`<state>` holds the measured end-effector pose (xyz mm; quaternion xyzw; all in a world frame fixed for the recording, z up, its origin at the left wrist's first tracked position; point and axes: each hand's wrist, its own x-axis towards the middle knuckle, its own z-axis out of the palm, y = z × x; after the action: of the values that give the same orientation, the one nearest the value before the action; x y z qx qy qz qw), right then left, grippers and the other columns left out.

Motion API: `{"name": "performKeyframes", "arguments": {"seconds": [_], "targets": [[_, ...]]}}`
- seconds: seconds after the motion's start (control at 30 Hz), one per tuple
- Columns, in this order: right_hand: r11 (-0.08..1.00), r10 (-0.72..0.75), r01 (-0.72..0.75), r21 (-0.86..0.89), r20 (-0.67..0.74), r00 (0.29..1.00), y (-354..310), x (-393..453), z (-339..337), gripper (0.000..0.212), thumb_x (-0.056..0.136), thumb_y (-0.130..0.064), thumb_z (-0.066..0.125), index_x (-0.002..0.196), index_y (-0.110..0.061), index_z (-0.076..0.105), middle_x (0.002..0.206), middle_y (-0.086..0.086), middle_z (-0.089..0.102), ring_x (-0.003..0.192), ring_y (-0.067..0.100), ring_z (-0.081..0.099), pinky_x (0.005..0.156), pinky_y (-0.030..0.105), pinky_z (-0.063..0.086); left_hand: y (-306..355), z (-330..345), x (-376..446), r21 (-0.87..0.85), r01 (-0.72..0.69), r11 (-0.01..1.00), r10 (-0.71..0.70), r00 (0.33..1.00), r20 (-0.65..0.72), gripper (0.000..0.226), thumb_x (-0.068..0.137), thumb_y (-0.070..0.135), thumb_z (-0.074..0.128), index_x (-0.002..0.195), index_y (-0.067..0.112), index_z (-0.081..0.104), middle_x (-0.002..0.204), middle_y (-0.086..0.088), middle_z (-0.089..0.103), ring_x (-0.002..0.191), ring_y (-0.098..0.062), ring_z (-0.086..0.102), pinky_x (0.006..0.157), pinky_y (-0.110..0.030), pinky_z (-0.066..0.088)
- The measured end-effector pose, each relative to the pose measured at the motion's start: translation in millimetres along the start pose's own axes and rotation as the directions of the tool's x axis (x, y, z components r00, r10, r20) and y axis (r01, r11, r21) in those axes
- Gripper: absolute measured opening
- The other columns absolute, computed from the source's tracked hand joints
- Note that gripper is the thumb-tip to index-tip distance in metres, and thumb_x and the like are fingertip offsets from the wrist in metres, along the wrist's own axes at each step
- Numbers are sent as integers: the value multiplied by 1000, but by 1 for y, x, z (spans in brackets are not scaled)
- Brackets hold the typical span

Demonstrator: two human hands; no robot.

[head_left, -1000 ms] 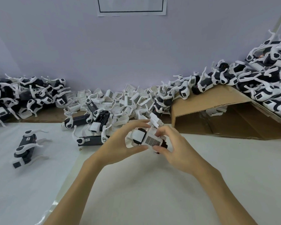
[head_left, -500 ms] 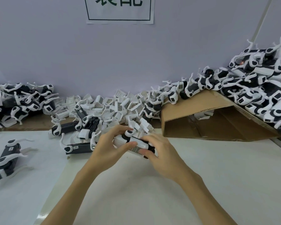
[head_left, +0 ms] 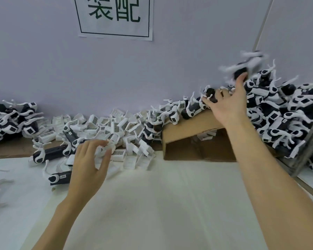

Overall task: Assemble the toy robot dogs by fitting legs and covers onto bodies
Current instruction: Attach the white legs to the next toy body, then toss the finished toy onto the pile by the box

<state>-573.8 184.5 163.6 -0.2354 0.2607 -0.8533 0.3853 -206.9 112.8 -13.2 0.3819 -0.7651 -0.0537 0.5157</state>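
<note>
One toy dog (head_left: 246, 64) blurs in the air just above the splayed, empty right hand (head_left: 226, 103). By the table's far edge, the left hand (head_left: 90, 159) pinches a white cover (head_left: 105, 150).

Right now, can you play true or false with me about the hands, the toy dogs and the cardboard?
1. A blurred black-and-white toy robot dog is in the air above the right hand. True.
2. The right hand has its fingers spread. True.
3. The left hand rests flat on the bare white table sheet. False: it reaches into the loose white plastic covers, fingers around one.
4. The brown cardboard sheet lies flat. False: it slopes like a ramp, with toy dogs along its top.
5. The wall sign has red letters. False: they are dark green.
</note>
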Motion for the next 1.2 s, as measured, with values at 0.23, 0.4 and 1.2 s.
{"name": "performKeyframes", "arguments": {"seconds": [0.23,0.4,1.2], "targets": [[769,338,-204,-606,114,934,88,-62,-29,52,105,-18,60,153,-5,44,147,15,58,142,33,51,105,55,53,-23,2,-11,624,210,753,-218,974,-66,45,89,33,80,113,-2,65,132,-36,50,122,-57,48,105,-70,29],[742,489,-289,-606,193,851,177,-144,-52,22,107,-14,57,124,-6,69,119,16,76,111,33,74,95,42,61,-36,-3,-12,634,238,736,-302,953,-7,31,91,18,77,110,-3,63,95,-30,57,82,-51,65,94,-63,38],[693,469,-281,-664,120,875,182,-160,-47,24,109,-9,49,114,-7,73,85,8,74,75,20,69,69,26,55,8,1,-6,-53,253,966,-252,968,23,45,85,13,87,123,28,69,113,14,69,106,-15,63,94,-39,52]]}}
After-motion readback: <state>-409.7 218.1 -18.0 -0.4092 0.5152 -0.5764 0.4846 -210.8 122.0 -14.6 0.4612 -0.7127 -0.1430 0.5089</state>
